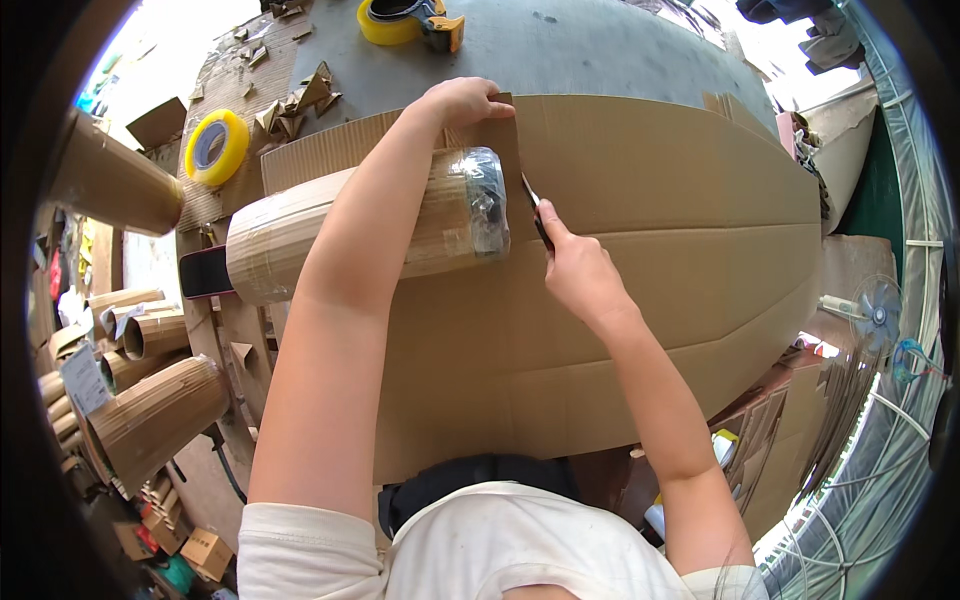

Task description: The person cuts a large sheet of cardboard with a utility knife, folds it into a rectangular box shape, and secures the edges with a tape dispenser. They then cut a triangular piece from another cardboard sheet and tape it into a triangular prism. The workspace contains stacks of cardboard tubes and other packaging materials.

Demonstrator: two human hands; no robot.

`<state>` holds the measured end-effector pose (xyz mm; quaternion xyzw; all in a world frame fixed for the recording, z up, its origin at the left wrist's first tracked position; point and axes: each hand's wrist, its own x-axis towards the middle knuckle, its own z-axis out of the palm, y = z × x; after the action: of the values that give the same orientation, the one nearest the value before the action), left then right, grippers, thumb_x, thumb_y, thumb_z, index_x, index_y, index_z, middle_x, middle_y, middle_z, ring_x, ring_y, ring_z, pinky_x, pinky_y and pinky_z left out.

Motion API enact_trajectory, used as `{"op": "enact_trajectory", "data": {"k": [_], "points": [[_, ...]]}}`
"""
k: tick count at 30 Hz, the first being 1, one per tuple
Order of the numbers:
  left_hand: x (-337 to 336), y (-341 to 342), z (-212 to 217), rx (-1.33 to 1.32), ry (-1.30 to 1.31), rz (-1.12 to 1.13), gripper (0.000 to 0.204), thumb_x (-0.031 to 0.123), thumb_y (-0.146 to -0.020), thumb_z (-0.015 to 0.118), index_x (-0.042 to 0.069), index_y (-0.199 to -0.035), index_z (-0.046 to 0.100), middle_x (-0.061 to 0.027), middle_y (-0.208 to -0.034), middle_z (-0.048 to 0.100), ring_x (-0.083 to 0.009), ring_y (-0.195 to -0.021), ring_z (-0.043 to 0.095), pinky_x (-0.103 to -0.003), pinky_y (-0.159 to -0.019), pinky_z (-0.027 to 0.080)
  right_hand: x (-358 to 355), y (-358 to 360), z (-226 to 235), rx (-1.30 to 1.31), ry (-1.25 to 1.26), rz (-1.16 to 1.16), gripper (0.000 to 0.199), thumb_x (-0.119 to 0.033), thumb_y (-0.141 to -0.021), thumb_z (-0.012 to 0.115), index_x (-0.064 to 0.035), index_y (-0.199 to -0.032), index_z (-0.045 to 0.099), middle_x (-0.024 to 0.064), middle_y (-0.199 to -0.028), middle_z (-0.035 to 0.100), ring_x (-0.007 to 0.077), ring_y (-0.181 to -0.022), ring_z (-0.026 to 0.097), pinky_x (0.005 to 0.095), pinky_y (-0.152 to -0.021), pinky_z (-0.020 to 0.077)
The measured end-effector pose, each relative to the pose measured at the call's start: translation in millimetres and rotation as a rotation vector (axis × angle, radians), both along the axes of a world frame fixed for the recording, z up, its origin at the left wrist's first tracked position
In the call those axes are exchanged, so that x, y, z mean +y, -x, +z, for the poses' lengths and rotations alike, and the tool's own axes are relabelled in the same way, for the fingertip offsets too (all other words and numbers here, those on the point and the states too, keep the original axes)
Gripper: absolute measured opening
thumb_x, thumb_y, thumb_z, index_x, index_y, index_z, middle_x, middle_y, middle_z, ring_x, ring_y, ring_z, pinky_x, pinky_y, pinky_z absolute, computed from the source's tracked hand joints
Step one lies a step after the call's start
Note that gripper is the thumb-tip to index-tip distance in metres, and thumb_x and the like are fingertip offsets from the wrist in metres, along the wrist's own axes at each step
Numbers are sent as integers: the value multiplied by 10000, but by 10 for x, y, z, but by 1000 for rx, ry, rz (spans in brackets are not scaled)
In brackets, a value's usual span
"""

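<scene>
A large flat sheet of brown cardboard (640,290) lies across the table in front of me. My left hand (464,103) reaches to its far edge, fingers curled over a narrow, darker upright cardboard edge (507,140). In my right hand (586,275) is a knife (540,220) with a black handle, its thin blade pointing away from me and touching or nearly touching the cardboard beside that edge. Under my left forearm lies a roll of cardboard (440,225) wrapped in clear tape, its taped end close to the knife.
A yellow tape roll (216,147) sits at the left near torn cardboard scraps (305,98). A tape dispenser (410,25) stands on the grey tabletop (580,50) at the back. A phone (206,272) lies by the roll. Cardboard tubes (160,415) crowd the left; a fan (878,312) stands right.
</scene>
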<state>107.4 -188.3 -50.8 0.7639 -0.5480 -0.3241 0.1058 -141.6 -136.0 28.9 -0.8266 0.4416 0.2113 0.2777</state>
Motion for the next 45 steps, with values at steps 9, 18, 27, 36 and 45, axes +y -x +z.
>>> {"op": "enact_trajectory", "data": {"k": [9, 18, 27, 36, 45], "points": [[93, 69, 158, -84, 27, 38, 583, 598, -753, 568, 121, -1088, 582, -73, -1056, 612, -235, -998, 557, -345, -810, 441, 250, 361, -116, 4, -27, 5, 650, 9, -779, 425, -148, -1388, 263, 190, -758, 615, 343, -710, 616, 437, -624, 509], [189, 107, 226, -300, 89, 27, 671, 726, -616, 592, 71, -755, 637, -73, -753, 642, -229, -791, 613, -338, -674, 468, 238, 450, -353, -201, -15, -52, 570, -84, -847, 439, -162, -1384, 264, 212, -731, 610, 378, -681, 605, 470, -632, 489], [1281, 478, -289, -553, 605, 72, 796, 537, -755, 590, 93, -1354, 311, -126, -1386, 304, -311, -1262, 278, -446, -1019, 244, 359, 609, -617, -264, -49, -205, 526, -66, -821, 474, -77, -1310, 281, 277, -832, 593, 431, -795, 585, 482, -703, 459], [1473, 453, -482, -453, 256, 123, 806, 544, -767, 571, 98, -1375, 286, -151, -1429, 219, -322, -1315, 189, -471, -1052, 180, 266, 488, -747, -294, -177, -255, 483, -19, -792, 433, -23, -1258, 306, 287, -842, 582, 438, -816, 576, 484, -731, 448], [1694, 1487, 485, 187, 13, -400, 713, 586, -682, 636, 90, -1179, 513, -165, -1102, 530, -316, -1040, 492, -436, -869, 409, 261, 658, -702, -500, -68, -235, 346, -116, -787, 514, -49, -1125, 480, 193, -765, 584, 325, -686, 601, 411, -618, 468]]}}
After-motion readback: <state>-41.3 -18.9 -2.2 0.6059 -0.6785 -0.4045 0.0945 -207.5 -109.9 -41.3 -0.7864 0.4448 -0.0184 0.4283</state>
